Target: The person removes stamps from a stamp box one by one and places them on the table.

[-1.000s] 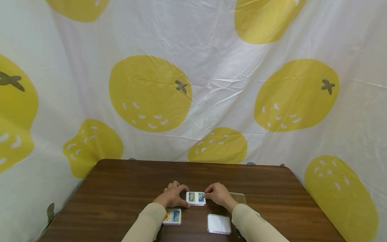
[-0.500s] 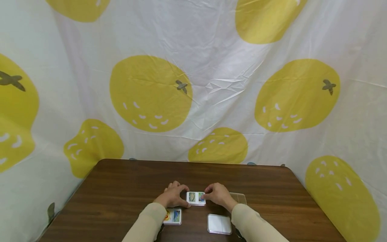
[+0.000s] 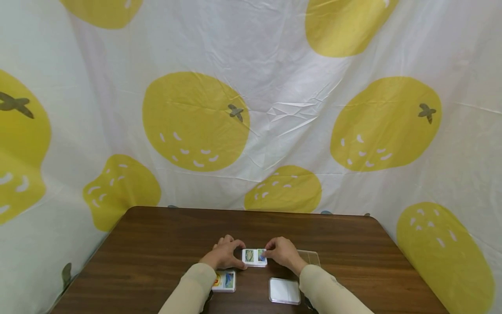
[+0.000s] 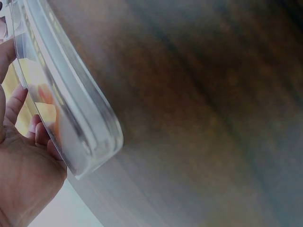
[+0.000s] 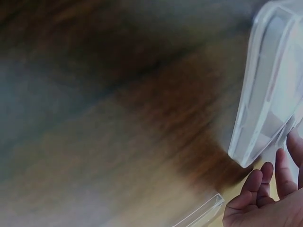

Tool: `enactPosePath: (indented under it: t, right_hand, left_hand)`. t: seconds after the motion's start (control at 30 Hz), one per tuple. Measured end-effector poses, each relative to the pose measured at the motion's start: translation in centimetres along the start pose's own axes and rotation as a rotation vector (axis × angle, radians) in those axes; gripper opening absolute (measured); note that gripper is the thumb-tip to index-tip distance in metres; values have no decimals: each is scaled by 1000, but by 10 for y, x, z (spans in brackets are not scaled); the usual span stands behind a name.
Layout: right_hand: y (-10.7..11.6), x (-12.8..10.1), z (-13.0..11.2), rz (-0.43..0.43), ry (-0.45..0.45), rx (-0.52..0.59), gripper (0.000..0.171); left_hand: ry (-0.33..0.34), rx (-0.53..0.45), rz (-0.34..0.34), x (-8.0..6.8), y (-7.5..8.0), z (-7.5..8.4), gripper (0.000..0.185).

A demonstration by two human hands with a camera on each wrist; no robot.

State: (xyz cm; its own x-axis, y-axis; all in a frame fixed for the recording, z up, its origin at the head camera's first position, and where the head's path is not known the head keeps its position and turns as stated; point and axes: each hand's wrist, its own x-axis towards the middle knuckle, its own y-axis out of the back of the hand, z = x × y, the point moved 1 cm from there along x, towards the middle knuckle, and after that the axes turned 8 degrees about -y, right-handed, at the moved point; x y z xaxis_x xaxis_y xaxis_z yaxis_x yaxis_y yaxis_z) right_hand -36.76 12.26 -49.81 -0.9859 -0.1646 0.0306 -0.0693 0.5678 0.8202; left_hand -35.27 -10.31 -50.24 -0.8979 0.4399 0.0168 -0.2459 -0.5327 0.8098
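Observation:
A small stack of white-bordered picture cards (image 3: pixel 249 256) lies on the table between the hands, showing two pictures side by side. My left hand (image 3: pixel 222 255) holds its left end with thumb and index finger. At the right end, my right hand (image 3: pixel 285 253) pinches the card with the blue-green picture (image 3: pixel 261 253) between thumb and forefinger. Below the left hand sits a clear plastic case (image 3: pixel 228 281) with cards inside, partly covered by the sleeve; the left wrist view shows this case (image 4: pixel 90 127) close up. The wrist views do not show the fingertips' contact with the stack.
A second clear case (image 3: pixel 284 291) with white contents lies nearer on the right; it also fills a corner of the right wrist view. Behind the right wrist lies a transparent lid or tray (image 3: pixel 311 257). A lemon-print curtain (image 3: pixel 290 144) hangs behind the brown table (image 3: pixel 164 244).
The right thumb and forefinger shift slightly over the right-hand card. My left hand, the stack and both cases stay where they were.

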Motion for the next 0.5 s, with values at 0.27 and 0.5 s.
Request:
enactPosePath:
  t: [0.27,0.5]
  right_hand:
    - [-2,0,0,25,2,38,16]
    - [-2,1,0,20,-8,88,13]
  left_hand:
    - [-4,-5,-2,0,0,0,52]
    - [-20,13,9,0,-1,-1,51]
